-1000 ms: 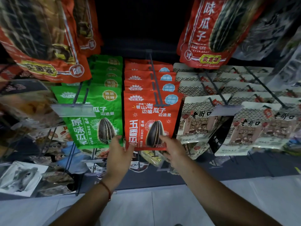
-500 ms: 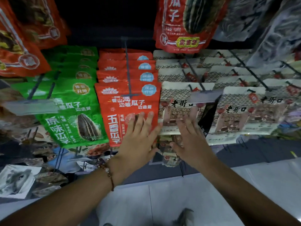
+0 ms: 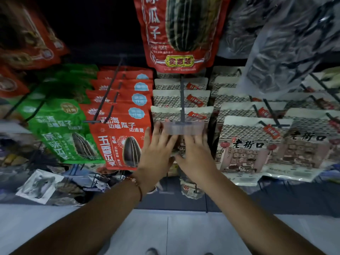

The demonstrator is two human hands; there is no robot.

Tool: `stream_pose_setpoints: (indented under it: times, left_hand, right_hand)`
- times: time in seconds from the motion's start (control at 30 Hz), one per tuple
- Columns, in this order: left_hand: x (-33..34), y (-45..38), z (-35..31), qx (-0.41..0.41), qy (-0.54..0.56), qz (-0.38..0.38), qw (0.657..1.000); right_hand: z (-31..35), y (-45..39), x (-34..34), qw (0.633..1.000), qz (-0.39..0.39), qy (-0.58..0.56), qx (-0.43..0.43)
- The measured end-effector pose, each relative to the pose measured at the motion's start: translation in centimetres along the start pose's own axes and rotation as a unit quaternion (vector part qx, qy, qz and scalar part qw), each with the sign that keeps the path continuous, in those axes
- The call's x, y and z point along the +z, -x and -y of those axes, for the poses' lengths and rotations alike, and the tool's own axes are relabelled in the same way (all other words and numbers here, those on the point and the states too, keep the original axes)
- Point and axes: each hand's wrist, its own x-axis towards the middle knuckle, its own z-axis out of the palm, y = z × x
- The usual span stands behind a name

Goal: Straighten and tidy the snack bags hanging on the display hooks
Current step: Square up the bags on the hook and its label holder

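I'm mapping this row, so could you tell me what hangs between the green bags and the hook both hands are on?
The head view shows a hook of orange-red bags between the green bags and the hands' beige bags.

Cream bags, centre hook: front cream bag (image 3: pixel 181 116) with a grey roof-tile print and a small red tag hangs square on the centre hook (image 3: pixel 182 100); its lower half is hidden behind both hands and a blurred price tag.
Behind it: more cream bags (image 3: pixel 181 97) of the same print, stacked in a neat row, tops level.
Red bags: front red bag (image 3: pixel 119 137), seed picture and white characters, hangs just beside the cream row to the left, tilted slightly.
Green bags: front green bag (image 3: pixel 62 133) hangs further left, slanted, blurred.
Right cream bags: front right cream bag (image 3: pixel 246 146) with a shopfront drawing, well spread, lower edge lifted forward.
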Motion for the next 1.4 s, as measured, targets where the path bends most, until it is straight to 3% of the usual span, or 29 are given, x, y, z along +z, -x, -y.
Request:
stream_pose_setpoints:
  times: [0.2,0.33,0.43,0.47,0.5,0.53,0.6,0.63,0.7,0.77,0.83,1.03,1.1,1.13,1.2,1.3,1.33,1.4]
  left_hand:
    - [0.2,-1.6,0.6,-0.006,0.027,0.016,1.0]
    - [0.9,0.8,0.0,0.007,0.149,-0.099,0.984]
    - [1.2,3.9,-1.1,-0.065,0.291,-0.113,0.948]
    - [1.2,4.5,-1.5,-0.115,0.373,-0.095,0.916]
    - [1.1,5.0,-2.0,-0.178,0.475,-0.063,0.859]
    - [1.0,5.1,-2.5,-0.245,0.58,-0.028,0.777]
    - [1.2,4.6,-3.2,-0.354,0.707,0.048,0.611]
    - [1.6,4.2,-3.3,-0.383,0.735,0.077,0.555]
    - [2.4,3.0,-3.5,-0.414,0.769,0.108,0.475]
    - [3.1,1.7,-3.5,-0.439,0.785,0.109,0.424]
    - [3.2,0.4,-3.5,-0.456,0.786,0.105,0.404]
    - [4.2,-0.4,-2.8,-0.471,0.754,0.111,0.445]
    - [3.3,0.5,-2.0,-0.441,0.743,0.137,0.485]
    - [2.7,1.3,-1.4,-0.409,0.73,0.152,0.527]
    - [1.4,3.4,-0.1,-0.3,0.676,0.165,0.652]
    - [-0.2,6.2,1.5,-0.13,0.477,0.111,0.862]
    - [-0.4,6.6,1.8,-0.083,0.406,0.067,0.908]
    - [-0.8,6.2,1.7,-0.002,0.308,0.009,0.951]
  right_hand:
    - [0.1,-1.2,-0.3,0.999,-0.036,-0.038,0.013]
    - [0.3,-0.1,1.1,0.987,-0.13,-0.094,0.024]
    - [1.2,0.8,1.6,0.951,-0.185,-0.226,0.105]
    - [1.4,1.0,1.8,0.939,-0.175,-0.259,0.144]
    - [1.4,1.1,2.4,0.923,-0.153,-0.296,0.193]
    - [1.2,1.0,2.9,0.893,-0.122,-0.35,0.257]
    - [1.0,0.8,3.5,0.765,-0.053,-0.497,0.406]
    - [0.9,0.6,3.6,0.7,-0.013,-0.554,0.451]
    - [0.7,0.1,3.1,0.633,0.034,-0.621,0.461]
    - [0.1,-0.9,3.1,0.615,0.021,-0.653,0.441]
    - [0.1,-1.5,3.1,0.622,0.01,-0.653,0.432]
    - [-0.1,-1.3,2.7,0.673,0.038,-0.591,0.443]
    - [0.0,-1.0,2.0,0.678,0.048,-0.576,0.453]
    - [0.2,-0.6,1.4,0.688,0.053,-0.565,0.453]
    - [0.7,0.6,0.0,0.721,0.063,-0.541,0.429]
    - [1.4,3.7,-2.2,0.852,0.066,-0.407,0.323]
    - [1.2,4.9,-2.8,0.902,0.056,-0.331,0.272]
    - [0.3,7.3,-4.1,0.965,0.037,-0.192,0.173]
